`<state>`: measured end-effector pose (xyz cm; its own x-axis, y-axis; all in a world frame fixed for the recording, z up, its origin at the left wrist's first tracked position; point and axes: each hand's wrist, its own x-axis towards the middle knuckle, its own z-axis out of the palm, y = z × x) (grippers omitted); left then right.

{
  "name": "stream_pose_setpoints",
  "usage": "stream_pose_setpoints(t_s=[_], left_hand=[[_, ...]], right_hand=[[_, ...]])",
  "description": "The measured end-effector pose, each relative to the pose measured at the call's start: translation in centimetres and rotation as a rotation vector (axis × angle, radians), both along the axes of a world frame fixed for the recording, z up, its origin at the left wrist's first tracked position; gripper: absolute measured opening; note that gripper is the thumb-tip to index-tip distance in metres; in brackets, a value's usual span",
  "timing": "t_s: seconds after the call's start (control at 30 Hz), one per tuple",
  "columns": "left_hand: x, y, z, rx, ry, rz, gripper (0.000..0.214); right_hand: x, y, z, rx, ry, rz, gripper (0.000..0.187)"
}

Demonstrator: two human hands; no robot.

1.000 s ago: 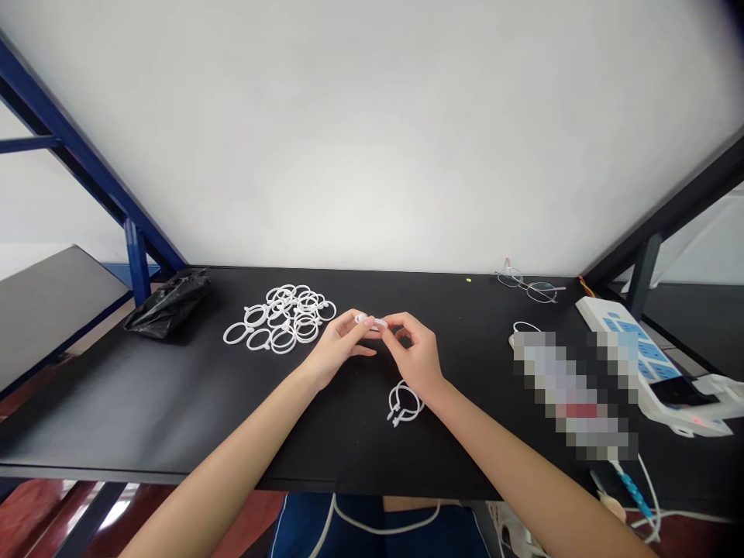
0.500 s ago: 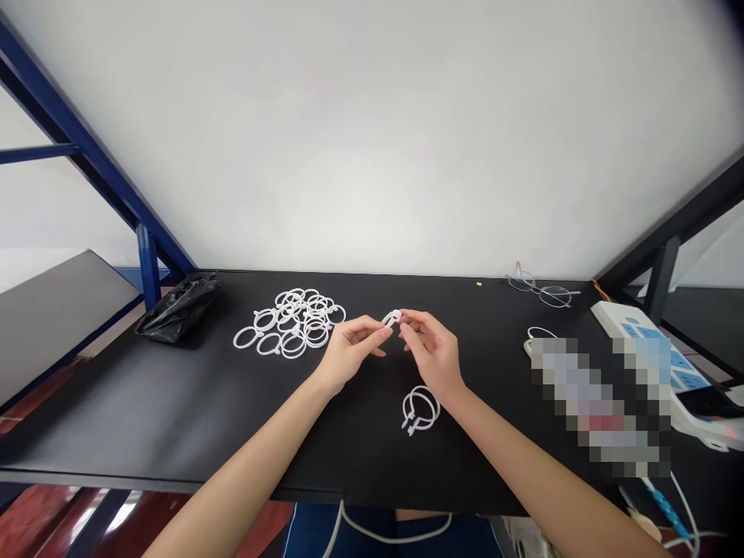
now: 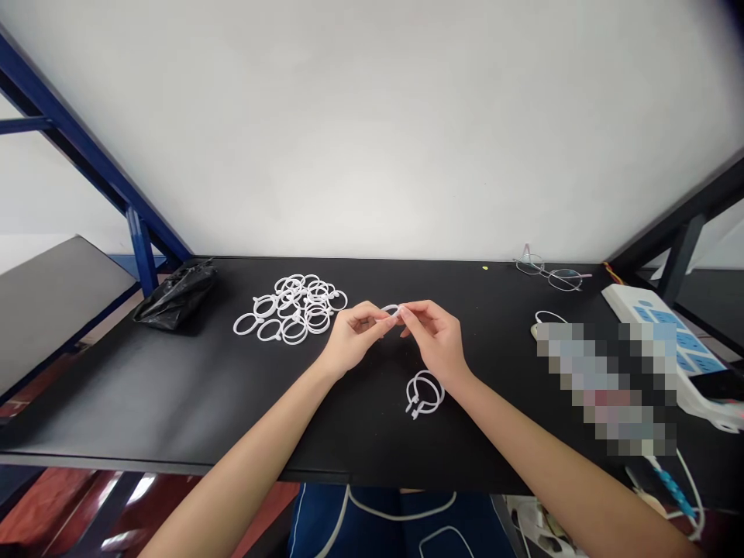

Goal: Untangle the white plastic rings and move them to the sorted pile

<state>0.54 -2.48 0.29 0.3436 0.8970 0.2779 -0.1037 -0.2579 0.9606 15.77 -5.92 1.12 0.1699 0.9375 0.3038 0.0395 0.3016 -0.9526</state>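
Note:
A white plastic ring is pinched between my two hands above the middle of the black table; fingers hide most of it. My left hand grips its left side with thumb and forefinger. From the right, my right hand pinches the same ring, the fingertips of both hands almost meeting. Just below my right hand lie a couple of opened white rings, their clasp ends apart. Left of my left hand, a loose pile of white rings with small clasps is spread on the table.
A crumpled black plastic bag sits at the table's far left. Eyeglasses rest near the wall. On the right are a white power strip, a pixelated object and cables. A white cord hangs below the front edge.
The fingertips of my two hands have come closer together on the ring, covering its clasp, which showed before. The whole view has shifted slightly; the pile and the opened rings lie as they did.

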Motion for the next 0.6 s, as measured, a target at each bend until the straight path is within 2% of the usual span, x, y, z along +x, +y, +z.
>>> stream_pose_setpoints(t_s=[0.1, 0.3, 0.4, 0.6], left_hand=[[0.2, -0.1, -0.4, 0.041, 0.031, 0.112, 0.024], [0.3, -0.7, -0.5, 0.014, 0.252, 0.134, 0.037], [0.2, -1.0, -0.4, 0.049, 0.307, 0.196, 0.038], [0.2, -1.1, -0.3, 0.092, 0.389, 0.201, 0.031]], right_hand=[[0.0, 0.0, 0.1, -0.014, 0.033, 0.013, 0.023], [-0.4, -0.1, 0.0, -0.058, 0.007, 0.105, 0.028], [-0.2, -0.4, -0.1, -0.038, -0.107, 0.127, 0.029], [0.8, -0.3, -0.2, 0.081, -0.482, 0.219, 0.031]])
